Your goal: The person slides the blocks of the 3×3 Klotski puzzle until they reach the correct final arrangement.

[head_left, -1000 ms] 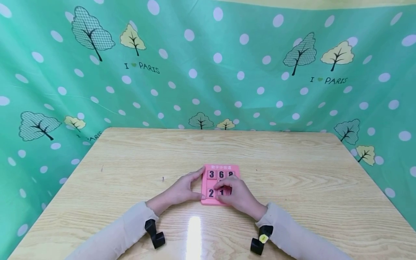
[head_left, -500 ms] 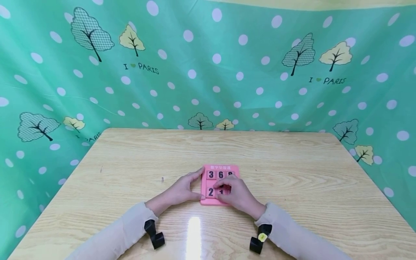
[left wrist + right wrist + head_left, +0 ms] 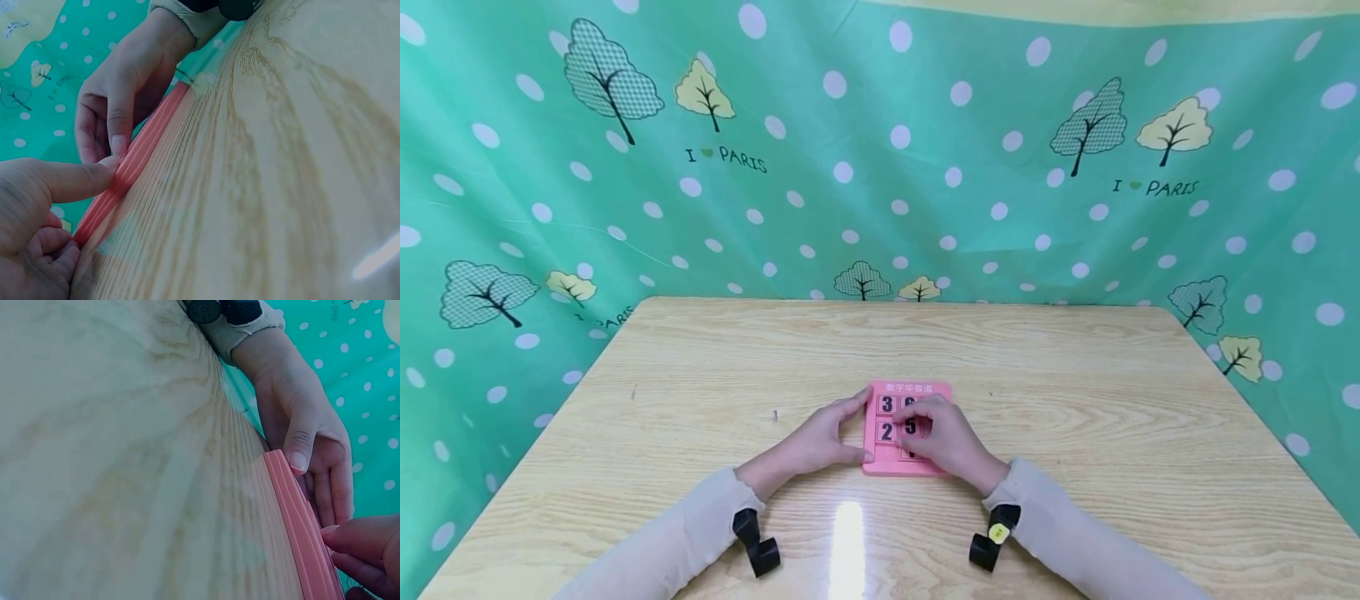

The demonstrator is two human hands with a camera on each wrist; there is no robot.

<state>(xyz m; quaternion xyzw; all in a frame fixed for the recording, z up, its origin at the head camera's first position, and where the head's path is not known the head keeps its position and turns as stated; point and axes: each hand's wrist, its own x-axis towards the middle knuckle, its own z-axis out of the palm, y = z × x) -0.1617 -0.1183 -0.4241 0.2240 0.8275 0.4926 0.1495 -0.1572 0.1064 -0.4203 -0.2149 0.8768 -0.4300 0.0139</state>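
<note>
A pink number slide puzzle (image 3: 872, 467) lies flat on the table. My left hand (image 3: 821, 435) grips its left side, thumb at the near corner and index finger at the far corner. My right hand (image 3: 953, 435) is over the right part, with the index fingertip and thumb touching the tiles. Tile 2 (image 3: 887, 432) stands at the left of the middle row, below tile 3 (image 3: 887, 405) and beside tile 5 (image 3: 912, 427). The lower left slot is bare. My right hand covers the right column. Both wrist views show the puzzle's edge (image 3: 134, 165) between the hands.
The wooden table (image 3: 737, 358) extends around the puzzle, with a bright light reflection near its front. A green dotted cloth (image 3: 880, 208) hangs behind and beside it. Black wrist cameras (image 3: 757, 542) are strapped over the light sleeves.
Tile 2 has slid away from me, from the lower left slot to the middle row. My right hand has shifted slightly the same way. The left hand stays in place.
</note>
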